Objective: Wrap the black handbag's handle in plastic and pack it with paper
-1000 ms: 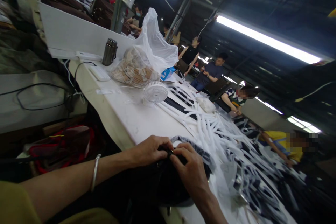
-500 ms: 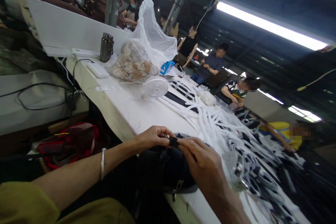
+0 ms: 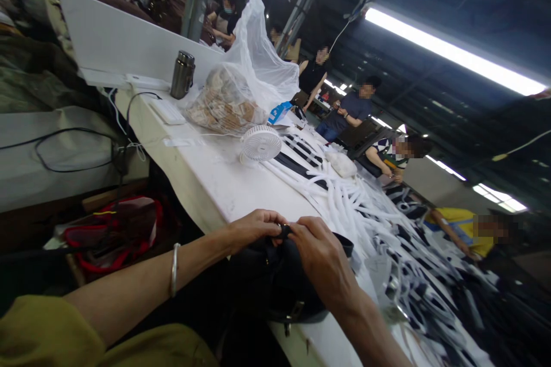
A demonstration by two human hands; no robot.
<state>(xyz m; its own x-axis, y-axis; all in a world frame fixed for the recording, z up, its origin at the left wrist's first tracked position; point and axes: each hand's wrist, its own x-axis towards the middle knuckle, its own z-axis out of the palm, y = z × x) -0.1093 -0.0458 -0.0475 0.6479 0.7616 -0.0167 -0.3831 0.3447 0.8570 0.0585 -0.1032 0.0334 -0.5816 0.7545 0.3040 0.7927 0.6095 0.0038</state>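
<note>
A black bag [image 3: 275,284] with metal fittings rests at the table's near edge, partly over my lap. Above it, my left hand [image 3: 258,228] pinches a short black strap [image 3: 284,231] that shows a small shiny metal piece. From the other side, my right hand [image 3: 321,252] has thumb and fingers closed on the same strap, the two hands' fingertips almost meeting. Behind my right hand a black band or handle [image 3: 345,243] of the bag sticks out. Much of the bag's front is dark, and its right side is hidden by my right hand.
On the white table [image 3: 215,175] stand a small white fan [image 3: 261,143], a metal flask [image 3: 182,74] and a clear plastic bag [image 3: 228,100] of brown pieces. White and black strips [image 3: 344,200] spread along the right. A red bag [image 3: 116,235] sits low at left. Several people work beyond.
My right hand has shifted slightly left, its fingers more bunched at the strap. A black band now shows behind it. The view has swung a little to the left.
</note>
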